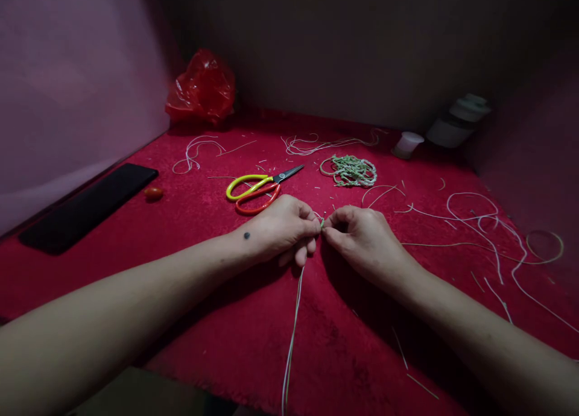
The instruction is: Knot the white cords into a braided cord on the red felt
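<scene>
My left hand (292,228) pinches a small green knotted cord (322,223) between thumb and forefinger. Thumb and fingertips of my right hand (357,235) close on the other side of the same piece, so the two hands almost meet. Long pale strands (293,337) run down from beneath my left hand toward the front edge of the table. Just beyond my left hand lie scissors (260,191) with one yellow and one red handle. A bundle of green and white braided cords (351,170) rests farther back. Most of the knot is hidden by my fingers.
A red cloth (217,337) covers the table. At the left are a black phone-like slab (90,208), a small orange-red oval (154,193) and a red plastic bag (203,90). A white spool (408,144) and a lidded jar (459,120) stand back right. Loose threads (479,217) lie scattered.
</scene>
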{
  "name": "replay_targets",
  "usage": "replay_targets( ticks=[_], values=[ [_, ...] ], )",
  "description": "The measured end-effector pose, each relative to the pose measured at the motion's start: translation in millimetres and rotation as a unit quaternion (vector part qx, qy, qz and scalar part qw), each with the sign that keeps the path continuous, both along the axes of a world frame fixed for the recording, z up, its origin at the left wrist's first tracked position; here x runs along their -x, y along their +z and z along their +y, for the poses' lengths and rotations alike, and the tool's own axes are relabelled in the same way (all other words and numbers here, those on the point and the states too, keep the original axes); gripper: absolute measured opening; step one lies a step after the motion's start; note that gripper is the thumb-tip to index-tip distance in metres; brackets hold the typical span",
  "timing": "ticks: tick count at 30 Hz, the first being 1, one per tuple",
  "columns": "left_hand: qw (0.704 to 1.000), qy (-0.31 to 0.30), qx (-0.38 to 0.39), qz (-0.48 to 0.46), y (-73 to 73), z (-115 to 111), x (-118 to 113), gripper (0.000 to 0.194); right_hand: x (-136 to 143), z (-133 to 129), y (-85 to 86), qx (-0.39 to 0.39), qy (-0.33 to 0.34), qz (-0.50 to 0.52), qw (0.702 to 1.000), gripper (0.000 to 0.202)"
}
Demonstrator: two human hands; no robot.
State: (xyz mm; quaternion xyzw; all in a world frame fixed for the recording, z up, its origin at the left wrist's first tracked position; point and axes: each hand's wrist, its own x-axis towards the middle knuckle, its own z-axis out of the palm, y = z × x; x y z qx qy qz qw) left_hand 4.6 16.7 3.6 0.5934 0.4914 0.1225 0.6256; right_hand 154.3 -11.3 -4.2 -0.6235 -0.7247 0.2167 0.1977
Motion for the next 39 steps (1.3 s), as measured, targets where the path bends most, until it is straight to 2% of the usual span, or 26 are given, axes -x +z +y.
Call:
replay_targets(
  ticks=[6, 16, 23, 27, 31, 39],
  values=[
    [1.0, -0.005, -0.004, -0.009, -1.2, 0.0, 0.8, 0.02, -1.5, -0.4, 0.4, -0.002, -0.008, -0.001, 1.0, 0.014],
    [1.0, 0.021, -0.015, 0.016, 2.5, -4.1, -4.8, 0.023, 0.1, -0.2, -1.3, -0.008, -0.009, -0.001, 1.0, 0.016],
    [0.999, 0.013, -0.024, 0.021, 0.9, -4.0, -3.2, 0.021, -0.9, 1.4, -2.9, 0.004, -0.005, 0.037, 0.999, 0.016],
    [0.999, 0.013, -0.034, 0.023, 0.1, -4.0, -3.7, 0.018, -0.2, 4.0, 0.8, 0.038, -0.008, 0.058, 0.998, 0.018],
    [0.999, 0.019, -0.038, 0.034, 0.1, -4.8, -4.6, 0.015, 2.9, 5.3, 7.3, 0.101, -0.054, 0.075, 0.991, 0.023],
    [0.997, 0.007, -0.057, 0.044, -1.3, -5.8, -5.0, 0.013, 5.4, 6.0, 12.2, 0.141, -0.07, 0.105, 0.982, 0.024]
  ],
)
